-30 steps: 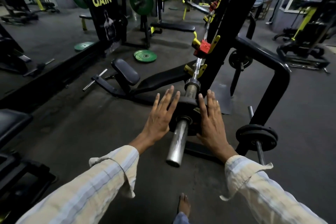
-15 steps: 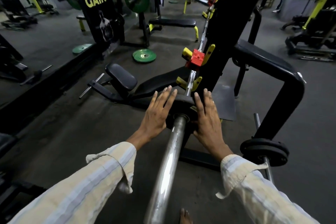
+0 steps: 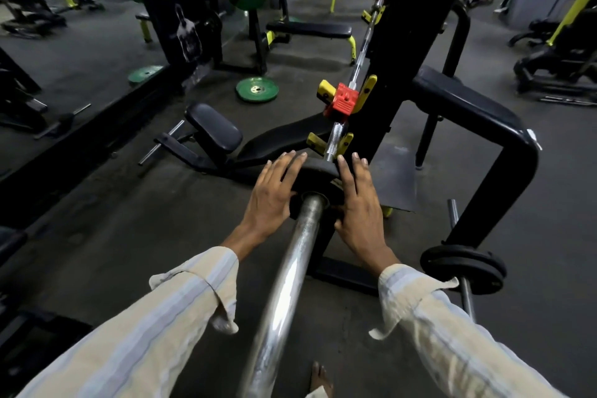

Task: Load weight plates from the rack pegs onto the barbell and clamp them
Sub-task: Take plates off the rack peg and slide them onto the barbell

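A black weight plate (image 3: 318, 171) sits on the chrome barbell sleeve (image 3: 290, 268), which runs from the lower middle up toward the rack. My left hand (image 3: 271, 197) lies flat on the plate's left side and my right hand (image 3: 358, 203) on its right side, fingers stretched over the rim. Beyond the plate the bar rests in yellow hooks (image 3: 326, 142). A red clamp (image 3: 342, 103) sits on the bar further up. Two black plates (image 3: 465, 268) hang on a rack peg at the lower right.
The black rack upright (image 3: 403, 42) and its curved safety arm (image 3: 484, 113) stand right of the bar. A black bench (image 3: 281, 139) lies to the left. A green plate (image 3: 256, 89) rests on the floor beyond it. My bare foot (image 3: 319, 378) is below the sleeve.
The black plate has slid along the sleeve toward the rack under both hands. Far more bare sleeve now shows on my side of the plate.
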